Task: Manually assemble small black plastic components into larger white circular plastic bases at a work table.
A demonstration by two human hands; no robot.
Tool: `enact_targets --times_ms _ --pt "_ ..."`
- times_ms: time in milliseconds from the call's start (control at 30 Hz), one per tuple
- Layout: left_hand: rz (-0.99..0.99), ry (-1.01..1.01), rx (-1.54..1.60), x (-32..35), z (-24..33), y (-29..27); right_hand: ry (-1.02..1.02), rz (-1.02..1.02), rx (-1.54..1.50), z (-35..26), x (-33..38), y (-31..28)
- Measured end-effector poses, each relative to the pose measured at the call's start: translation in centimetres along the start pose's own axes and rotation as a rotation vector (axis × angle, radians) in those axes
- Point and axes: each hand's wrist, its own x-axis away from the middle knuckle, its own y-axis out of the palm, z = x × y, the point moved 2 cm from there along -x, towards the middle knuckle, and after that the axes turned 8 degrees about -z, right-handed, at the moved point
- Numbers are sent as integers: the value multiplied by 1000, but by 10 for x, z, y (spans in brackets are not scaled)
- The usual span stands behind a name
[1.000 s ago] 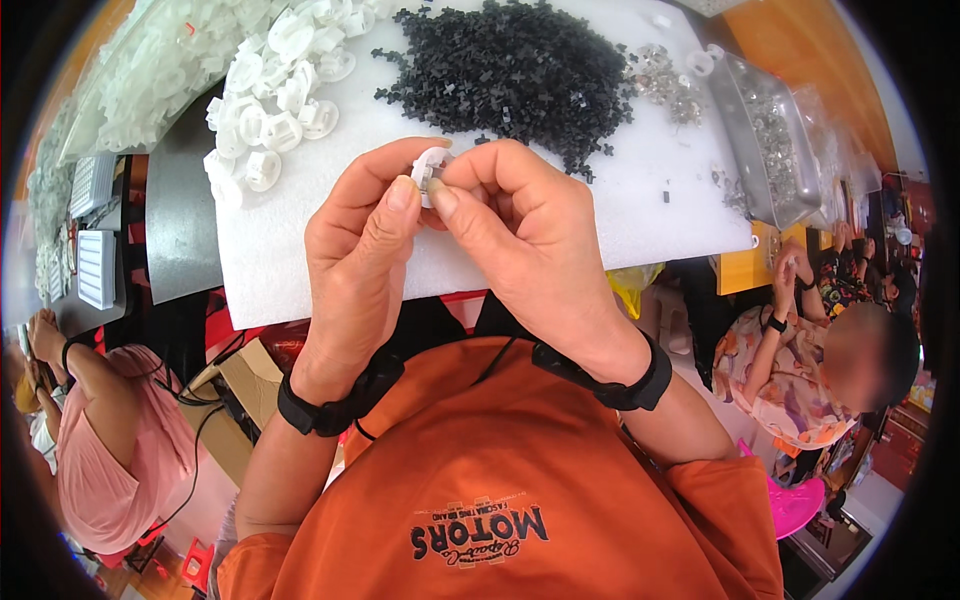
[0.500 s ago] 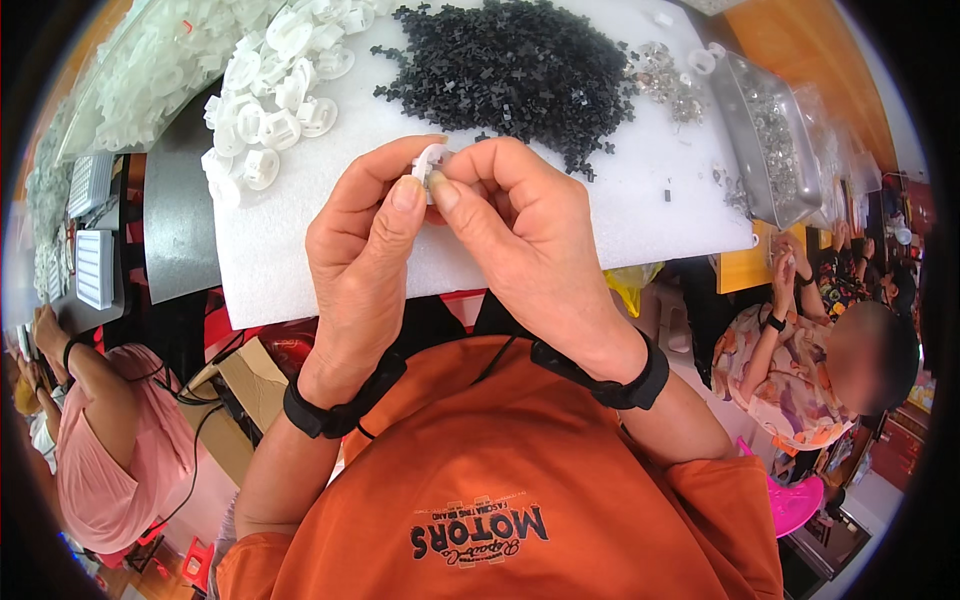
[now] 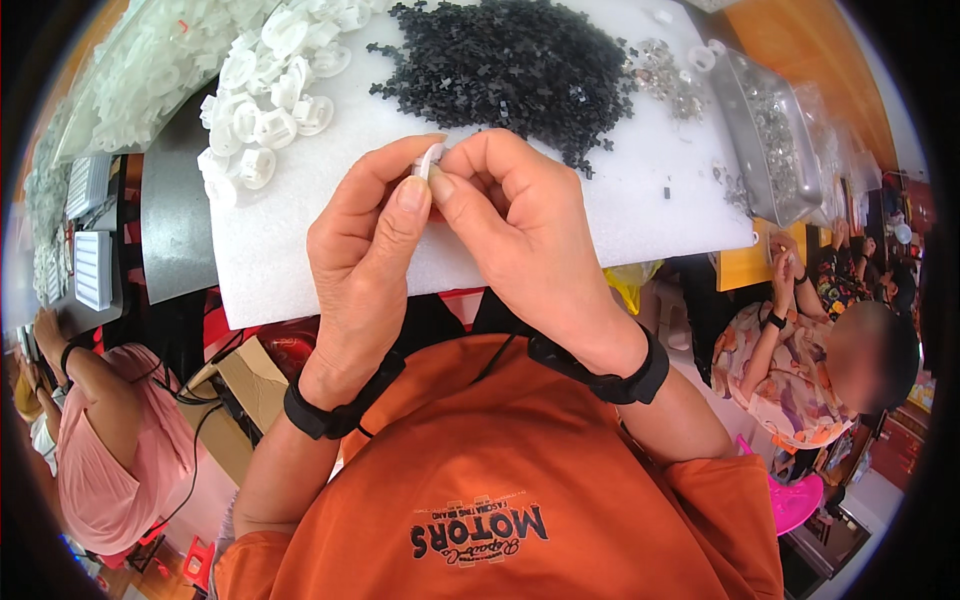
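Between my fingertips sits a small white plastic part (image 3: 428,161), tilted nearly edge-on. My left hand (image 3: 362,240) pinches it from the left with thumb and forefinger. From the right, the thumb and forefinger of my right hand (image 3: 530,235) press against it; whether they also hold a smaller piece is hidden. Both hands hover over the near part of a white foam sheet (image 3: 670,215). Beyond them lies a heap of small black cross-shaped pieces (image 3: 505,75). White round plastic parts (image 3: 275,125) like the held one are piled at the left of the sheet.
A metal tray (image 3: 740,130) of small clear or shiny pieces stands at the right, with loose ones (image 3: 670,80) beside it. A plastic bag of translucent parts (image 3: 150,70) lies at the far left. Co-workers sit on both sides, one in pink (image 3: 125,440), one in a patterned top (image 3: 765,365).
The white part has turned more edge-on between my fingertips. My hands stay almost in the same place.
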Motion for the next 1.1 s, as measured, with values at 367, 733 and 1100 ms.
enact_targets --times_ms 367,733,1100 --pt "-15 2 47 0 2 1 27 -1 -241 -4 2 0" --pt "13 34 -76 2 2 2 83 -6 -239 -4 0 -1" --pt "-34 -3 -10 -2 1 0 178 -51 -190 -17 1 -16"
